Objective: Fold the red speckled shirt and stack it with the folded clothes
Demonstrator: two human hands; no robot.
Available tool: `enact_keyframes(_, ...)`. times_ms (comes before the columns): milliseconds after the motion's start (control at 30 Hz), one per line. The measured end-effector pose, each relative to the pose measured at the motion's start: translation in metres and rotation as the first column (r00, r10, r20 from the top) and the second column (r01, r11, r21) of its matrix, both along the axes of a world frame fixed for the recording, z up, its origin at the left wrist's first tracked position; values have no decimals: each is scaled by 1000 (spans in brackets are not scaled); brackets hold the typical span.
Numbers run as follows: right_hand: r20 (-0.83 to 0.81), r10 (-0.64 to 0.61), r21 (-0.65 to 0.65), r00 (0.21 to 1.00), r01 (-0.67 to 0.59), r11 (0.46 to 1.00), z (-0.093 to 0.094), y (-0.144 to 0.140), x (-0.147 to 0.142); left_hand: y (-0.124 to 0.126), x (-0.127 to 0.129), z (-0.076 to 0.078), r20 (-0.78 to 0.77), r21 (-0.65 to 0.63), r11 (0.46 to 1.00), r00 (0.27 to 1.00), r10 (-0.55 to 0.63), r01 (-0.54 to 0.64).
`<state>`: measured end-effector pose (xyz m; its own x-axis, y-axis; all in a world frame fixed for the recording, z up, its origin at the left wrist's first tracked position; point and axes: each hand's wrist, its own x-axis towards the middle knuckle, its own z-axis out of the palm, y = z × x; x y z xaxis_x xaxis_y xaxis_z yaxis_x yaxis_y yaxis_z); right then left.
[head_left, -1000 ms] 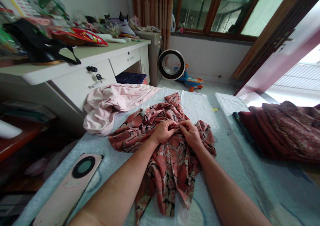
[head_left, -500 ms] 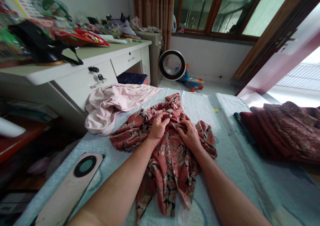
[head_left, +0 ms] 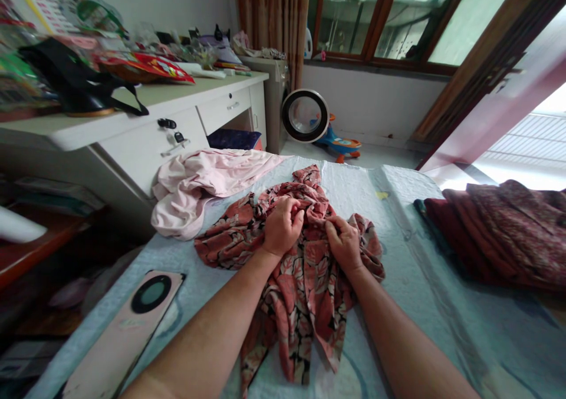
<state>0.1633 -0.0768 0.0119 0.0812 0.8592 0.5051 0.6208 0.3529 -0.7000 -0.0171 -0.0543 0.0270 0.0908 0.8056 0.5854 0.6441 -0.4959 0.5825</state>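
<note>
A crumpled red floral garment point(head_left: 305, 281) lies in the middle of the light blue bed sheet point(head_left: 411, 281). My left hand point(head_left: 283, 225) is closed on a bunch of its fabric near the upper part. My right hand point(head_left: 344, 243) pinches the cloth just to the right of it. Both forearms reach in from the bottom edge, over the lower part of the garment.
A pink garment point(head_left: 198, 181) lies at the bed's far left corner. A pink phone point(head_left: 128, 322) rests near left. Dark red clothes point(head_left: 499, 228) are stacked at the right. A cluttered white desk point(head_left: 145, 116) stands left; a round fan point(head_left: 306, 115) and toy car point(head_left: 340, 142) sit on the floor.
My left hand moved up the garment away from the right hand and closed on fabric higher up. My right hand shifted slightly and gripped the cloth again.
</note>
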Motion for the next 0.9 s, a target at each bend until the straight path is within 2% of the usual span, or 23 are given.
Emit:
enact_keyframes(100, -56, 20, -22, 998, -22, 1000, 0, 0, 0, -9, 2, 4, -202, -116, 969, 950, -240, 220)
enact_keyframes(167, -99, -2, -26, 995, -1, 1000, -1, 2, 1, -13, 4, 2, -312, -180, 946, 897, -314, 269)
enact_keyframes(300, -145, -56, -26, 988, 52, 998, -5, 5, 3, -19, 9, -1, -433, -250, 933, 832, -345, 257)
enact_keyframes(467, -171, -57, -45, 984, 50, 998, -7, 8, 6, -23, 13, 4, -505, -316, 930, 796, -334, 190)
enact_keyframes(667, -193, -70, -50, 979, 61, 997, -8, 8, 9, -34, 16, 31, -570, -311, 928, 741, -355, 205)
enact_keyframes(800, -222, -56, -47, 973, 46, 998, -9, 9, 9, -54, 16, 50, -606, -338, 917, 695, -386, 213)
enact_keyframes(900, -226, -26, -61, 974, 12, 998, -11, 8, 8, -75, 16, 55, -606, -345, 904, 676, -419, 252)
